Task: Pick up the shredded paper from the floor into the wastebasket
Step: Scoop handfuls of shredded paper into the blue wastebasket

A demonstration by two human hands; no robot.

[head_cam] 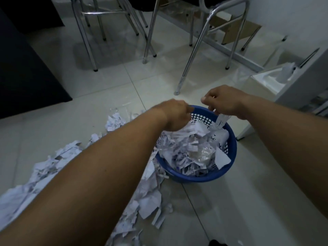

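While the left hand [174, 115] hung over the basket [232, 148], its fingers were hidden, grip not discernible, right hand [221, 102] pinched one strip [221, 121] above it, one basket part-filled, paper [53, 166] heaped on floor [230, 201] beside it, pieces uncountable.

The wastebasket [204, 176] is solid blue, its wall pierced in a grid pattern. The shredded paper [149, 201] is white, flecked with dark print. The floor [248, 192] is pale grey tile with thin darker seams. The chair legs [193, 55] are shiny silver, and the cardboard [236, 32] is brown.
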